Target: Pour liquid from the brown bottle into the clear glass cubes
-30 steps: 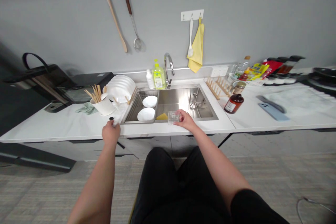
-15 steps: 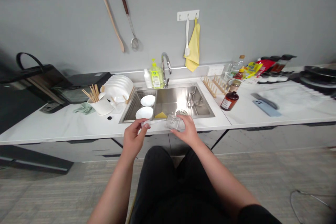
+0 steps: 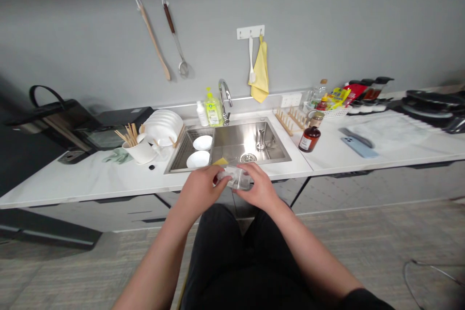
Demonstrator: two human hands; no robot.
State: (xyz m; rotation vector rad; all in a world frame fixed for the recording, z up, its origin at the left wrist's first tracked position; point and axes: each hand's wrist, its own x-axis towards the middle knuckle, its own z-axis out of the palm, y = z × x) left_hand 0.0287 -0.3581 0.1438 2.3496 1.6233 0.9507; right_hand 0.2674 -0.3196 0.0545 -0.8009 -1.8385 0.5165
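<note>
In front of the sink's near edge my right hand [image 3: 260, 188] grips a small clear, square-sided container [image 3: 240, 180] between thumb and fingers, its length lying sideways. My left hand [image 3: 200, 188] pinches a whitish translucent piece [image 3: 225, 174] at the container's left end. That piece has a thin stem, which now lies inside or against the container; glare and my fingers hide exactly how they meet. Beyond my hands is the steel sink [image 3: 279, 159]. A white bowl [image 3: 198, 159] and a second bowl [image 3: 202, 143] sit in the rack at its left side.
A white utensil cup [image 3: 141, 153] with chopsticks and a plate stack [image 3: 162, 123] stand left of the sink. To its right are a wooden rack [image 3: 284, 122], a brown bottle [image 3: 309, 139] and a phone [image 3: 359, 147]. The faucet [image 3: 224, 101] rises behind the sink.
My left hand has moved right, bringing the stemmed piece up to the clear container. The container now lies closer to sideways in my right hand. The view has tilted and shifted slightly.
</note>
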